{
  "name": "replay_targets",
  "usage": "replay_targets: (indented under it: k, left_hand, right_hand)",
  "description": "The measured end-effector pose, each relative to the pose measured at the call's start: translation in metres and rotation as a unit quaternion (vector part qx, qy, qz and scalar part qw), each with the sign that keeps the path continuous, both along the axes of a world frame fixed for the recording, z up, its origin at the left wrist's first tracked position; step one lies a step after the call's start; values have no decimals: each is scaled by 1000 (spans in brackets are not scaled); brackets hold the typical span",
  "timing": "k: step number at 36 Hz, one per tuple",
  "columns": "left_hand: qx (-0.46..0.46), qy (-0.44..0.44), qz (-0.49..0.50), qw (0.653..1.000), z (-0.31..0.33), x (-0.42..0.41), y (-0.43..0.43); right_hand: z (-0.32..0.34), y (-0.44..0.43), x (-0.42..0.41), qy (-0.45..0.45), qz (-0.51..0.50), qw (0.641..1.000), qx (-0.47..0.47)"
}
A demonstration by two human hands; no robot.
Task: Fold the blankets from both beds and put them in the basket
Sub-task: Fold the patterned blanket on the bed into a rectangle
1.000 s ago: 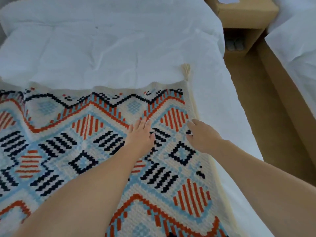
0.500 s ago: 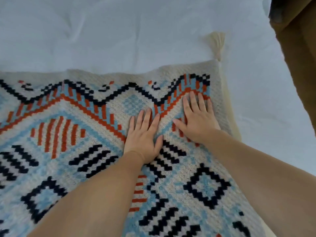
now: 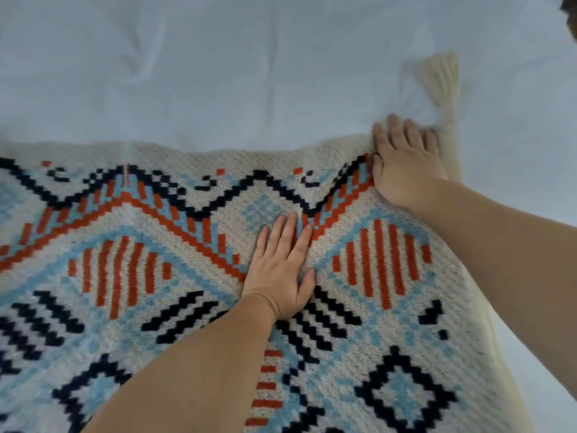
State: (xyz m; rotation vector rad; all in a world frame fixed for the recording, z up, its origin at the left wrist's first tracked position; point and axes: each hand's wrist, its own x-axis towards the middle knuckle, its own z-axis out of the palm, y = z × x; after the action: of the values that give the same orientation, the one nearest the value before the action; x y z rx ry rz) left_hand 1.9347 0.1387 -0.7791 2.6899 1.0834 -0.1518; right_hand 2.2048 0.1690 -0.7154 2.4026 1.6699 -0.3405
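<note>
- The right hand (image 3: 406, 164) lies palm down with straight fingers, holding nothing. It presses the blanket (image 3: 156, 276), and its slightly blurred fingertips reach the far cream hem.
- The left hand (image 3: 279, 270) is also flat with straight fingers. It presses the weave closer to the person and to the left of the right hand, and grips nothing.
- The blanket's far corner, with its cream tassel (image 3: 443, 82), sits just beyond and to the right of the right hand's fingertips. The right hand is therefore much the nearer one to take it.
- The far hem runs leftward from the right hand across the white bed (image 3: 218, 73). A fold would probably bring that edge back toward the person.
- No label, brand or writing can be read, only the woven pattern. The basket is out of view.
</note>
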Motion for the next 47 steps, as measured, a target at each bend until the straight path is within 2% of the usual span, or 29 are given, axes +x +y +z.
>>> replay_targets:
  k: [5, 10, 17, 22, 25, 28, 32, 38, 43, 47]
  left_hand:
    - [-1, -6, -1, 1000, -4, -1, 0]
    - [3, -19, 1, 1000, -4, -1, 1]
    - [6, -14, 29, 999, 28, 2, -6]
    - [-98, -112, 139, 979, 84, -3, -23]
    - [-81, -146, 177, 970, 132, -8, -21]
    - [-48, -118, 110, 986, 169, -8, -14]
    - [-84, -59, 28, 994, 200, -12, -22]
    - [-130, -135, 77, 979, 221, -50, -73]
    - [-118, -124, 1, 985, 234, -87, -118]
    - [-120, -101, 9, 988, 240, -106, -155]
  right_hand:
    - [18, -5, 1, -68, 16, 996, 51]
    - [46, -34, 12, -117, -22, 992, 46]
    - [84, -112, 1, -95, -38, 994, 42]
    - [103, -165, -25, -71, -33, 997, 11]
    - [121, -194, -45, -48, -37, 998, 8]
    - [137, -223, -66, -28, -40, 999, 10]
    - [160, -255, -83, -3, -57, 998, 20]
    - [179, -296, -92, 7, -124, 992, 4]
    - [189, -341, -107, -3, -127, 992, -16]
    - [193, -374, -114, -20, -95, 994, -43]
